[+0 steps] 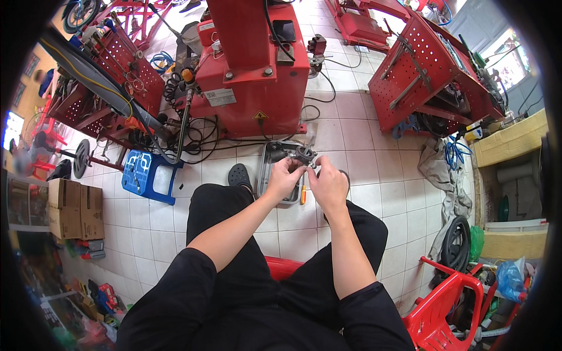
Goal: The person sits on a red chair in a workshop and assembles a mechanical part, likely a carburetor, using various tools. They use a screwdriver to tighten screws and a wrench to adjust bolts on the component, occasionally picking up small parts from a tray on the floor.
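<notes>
Between my knees, I hold a small dark metal engine part (305,154) with a round mouth, which looks like a carburetor. My left hand (284,179) is closed around its near left side. The fingers of my right hand (328,182) are pinched at its right side, and the fingertips are partly hidden. Under the part lies a grey tray (263,175) on the floor, with a black rounded piece (273,154) inside. A screwdriver (304,195) with a yellow-orange handle rests by the tray's right edge.
A red machine base (257,105) stands ahead, with cables (202,143) around its foot. To the left are a blue plastic stool (146,174) and cardboard boxes (75,207). A red perforated tool cart (421,76) is at the far right, a red chair (448,310) at the near right.
</notes>
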Action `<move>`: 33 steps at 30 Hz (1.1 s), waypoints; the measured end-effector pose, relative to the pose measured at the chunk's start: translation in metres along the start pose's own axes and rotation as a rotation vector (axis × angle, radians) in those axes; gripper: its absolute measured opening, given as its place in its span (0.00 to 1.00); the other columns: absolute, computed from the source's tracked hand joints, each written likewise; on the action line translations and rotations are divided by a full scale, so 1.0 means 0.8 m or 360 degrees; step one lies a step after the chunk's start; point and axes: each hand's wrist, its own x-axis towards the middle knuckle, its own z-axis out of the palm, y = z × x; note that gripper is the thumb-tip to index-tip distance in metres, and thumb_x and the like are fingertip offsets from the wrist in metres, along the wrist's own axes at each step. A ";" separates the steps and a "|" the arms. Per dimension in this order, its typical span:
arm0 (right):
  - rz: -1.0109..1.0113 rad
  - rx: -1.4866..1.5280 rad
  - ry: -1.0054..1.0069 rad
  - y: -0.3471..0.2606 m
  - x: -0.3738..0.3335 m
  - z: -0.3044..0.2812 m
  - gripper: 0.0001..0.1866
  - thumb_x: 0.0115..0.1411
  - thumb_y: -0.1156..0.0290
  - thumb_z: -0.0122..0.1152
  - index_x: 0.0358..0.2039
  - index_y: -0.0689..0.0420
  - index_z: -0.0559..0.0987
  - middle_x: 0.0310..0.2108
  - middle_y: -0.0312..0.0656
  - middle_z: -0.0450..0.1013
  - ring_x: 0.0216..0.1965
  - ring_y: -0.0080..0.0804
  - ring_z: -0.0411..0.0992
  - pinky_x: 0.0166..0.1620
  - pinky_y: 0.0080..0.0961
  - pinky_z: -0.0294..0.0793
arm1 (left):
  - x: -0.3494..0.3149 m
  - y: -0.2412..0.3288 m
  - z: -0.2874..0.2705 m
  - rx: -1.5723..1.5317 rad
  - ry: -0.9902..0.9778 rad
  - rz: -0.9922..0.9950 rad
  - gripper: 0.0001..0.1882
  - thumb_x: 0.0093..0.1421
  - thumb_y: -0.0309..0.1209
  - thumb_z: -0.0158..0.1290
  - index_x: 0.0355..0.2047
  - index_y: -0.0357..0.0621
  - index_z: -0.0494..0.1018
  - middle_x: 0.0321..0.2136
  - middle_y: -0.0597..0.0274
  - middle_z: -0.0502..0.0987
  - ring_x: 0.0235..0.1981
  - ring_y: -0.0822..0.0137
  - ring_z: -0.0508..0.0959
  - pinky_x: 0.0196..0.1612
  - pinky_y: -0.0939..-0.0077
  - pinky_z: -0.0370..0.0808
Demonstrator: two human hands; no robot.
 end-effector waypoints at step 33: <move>-0.0325 0.0263 0.0332 0.001 0.005 0.009 0.18 0.55 0.74 0.57 0.47 0.58 0.67 0.26 0.48 0.73 0.26 0.48 0.73 0.30 0.39 0.71 | -0.003 0.009 0.001 -0.0018 -0.0018 -0.0068 0.08 0.54 0.26 0.56 0.31 0.33 0.74 0.25 0.63 0.79 0.27 0.78 0.75 0.32 0.81 0.71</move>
